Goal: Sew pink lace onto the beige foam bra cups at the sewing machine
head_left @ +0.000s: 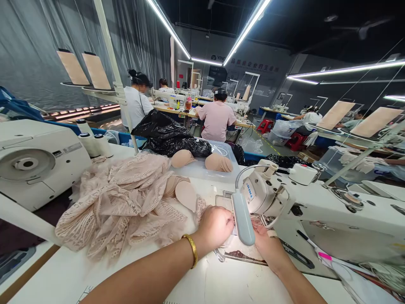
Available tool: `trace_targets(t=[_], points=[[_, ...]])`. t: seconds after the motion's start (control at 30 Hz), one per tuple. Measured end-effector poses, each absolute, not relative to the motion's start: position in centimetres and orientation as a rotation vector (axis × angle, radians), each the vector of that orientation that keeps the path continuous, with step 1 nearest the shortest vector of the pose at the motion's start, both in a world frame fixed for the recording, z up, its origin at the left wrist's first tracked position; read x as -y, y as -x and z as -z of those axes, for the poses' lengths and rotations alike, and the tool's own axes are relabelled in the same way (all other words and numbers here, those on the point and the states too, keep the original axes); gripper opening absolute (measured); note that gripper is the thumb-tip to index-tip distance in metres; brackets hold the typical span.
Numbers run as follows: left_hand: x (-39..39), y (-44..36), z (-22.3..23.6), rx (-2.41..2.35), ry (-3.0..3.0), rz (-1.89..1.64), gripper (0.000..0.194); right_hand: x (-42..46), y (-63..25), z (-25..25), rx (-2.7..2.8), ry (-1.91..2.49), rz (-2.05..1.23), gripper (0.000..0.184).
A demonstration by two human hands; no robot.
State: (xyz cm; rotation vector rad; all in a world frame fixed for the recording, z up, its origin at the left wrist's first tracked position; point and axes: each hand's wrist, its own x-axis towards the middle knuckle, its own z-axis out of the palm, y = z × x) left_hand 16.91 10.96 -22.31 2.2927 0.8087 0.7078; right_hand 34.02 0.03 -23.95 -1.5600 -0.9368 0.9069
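Right of centre, both hands were in on it! I had the left hand [217, 226], yellow-metal bangle [194, 252] at the wrist, just left of the grey, paddle-shaped lamp [243, 221], its fingers curled inward; whether they pinched anything, I couldn't tell. The right hand [264, 237] sat on the lamp's other side, fingers reaching toward the foot of the white sewing machine [257, 194], their tips too hidden for me to call a grip.

And the work itself? A small scrap of pale pink-beige openwork lace [200, 207] showed just beside the left hand, near centre; anything directly under the needle was lost to me behind lamp and fingers. Left of centre lay a big, crumpled heap of the same lace [126, 194], with a fanned stack of smooth beige teardrop-shaped pads [186, 196] against its right edge.

My call: this was the guiding step, cloth being steered at the machine's foot. The next move, as I judged it, called for the piece held flat and its edge lined up, fingertips well clear of the needle.
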Motion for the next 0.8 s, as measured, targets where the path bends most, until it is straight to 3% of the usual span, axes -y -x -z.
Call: trace_targets(t=[0.5, 0.8], points=[[-10.98, -17.03, 22.1, -0.83, -2.349, -0.595, 0.025, 0.0, -34.48, 24.26, 0.876, 1.586, -0.979, 0.051], [-10.92, -16.96, 21.72, -0.82, -2.367, -0.56, 0.023, -0.18, -34.79, 24.72, 0.86, 1.615, -0.95, 0.063]])
